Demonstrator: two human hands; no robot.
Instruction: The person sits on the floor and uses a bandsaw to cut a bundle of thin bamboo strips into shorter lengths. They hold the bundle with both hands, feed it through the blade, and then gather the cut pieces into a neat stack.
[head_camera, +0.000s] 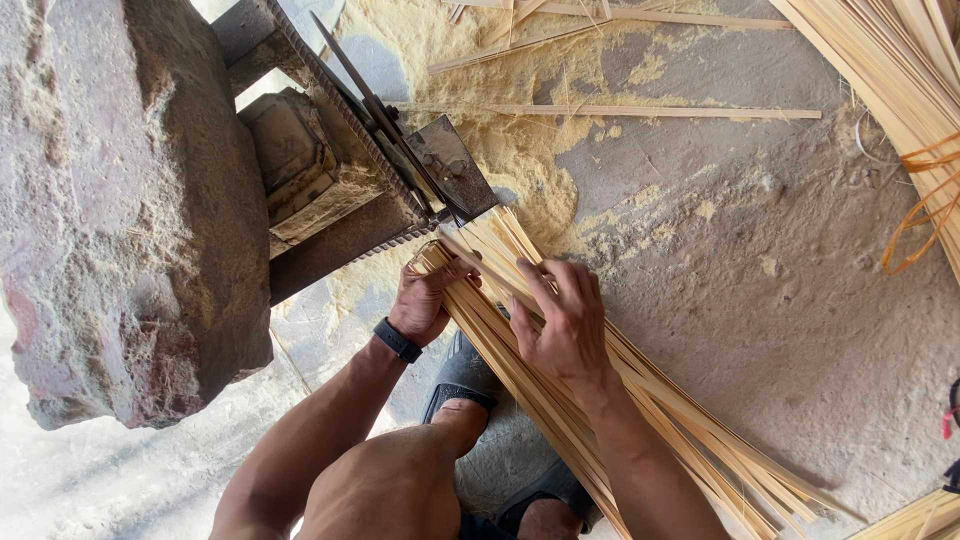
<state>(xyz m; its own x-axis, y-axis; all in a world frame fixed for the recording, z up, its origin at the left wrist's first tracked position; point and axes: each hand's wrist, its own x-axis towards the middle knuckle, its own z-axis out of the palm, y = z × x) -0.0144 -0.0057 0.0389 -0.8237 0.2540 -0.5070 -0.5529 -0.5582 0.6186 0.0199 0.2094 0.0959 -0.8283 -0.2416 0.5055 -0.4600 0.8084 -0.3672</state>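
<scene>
Left hand (425, 300): it is wrapped around the near edge of the bundle of sticks (560, 390), close to the metal tool. The grip is closed on the sticks. A dark band (398, 340) is worn on the wrist.
Right hand (562, 318): it is laid flat on top of the bundle, fingers spread. The sticks are pressed down, not pinched.
Bundle of sticks: long, thin, pale strips are fanned out across the floor (760, 260). The far ends are pushed up against the metal tool.
Metal tool (400, 150): a long thin blade is seen slanting over a rusty block beside a big stone (120, 200). Where the blade meets the sticks is perhaps hidden by the stick ends; it cannot be told.
Doing it well: the ends should be kept even and tight together. Fingers should be kept well back from the blade. The top hand should be kept flat so no stick slides out.
Around: sawdust (520, 140) is spread on the floor. More sticks (900, 80) are piled at the top right. A knee and a sandal are seen below.
</scene>
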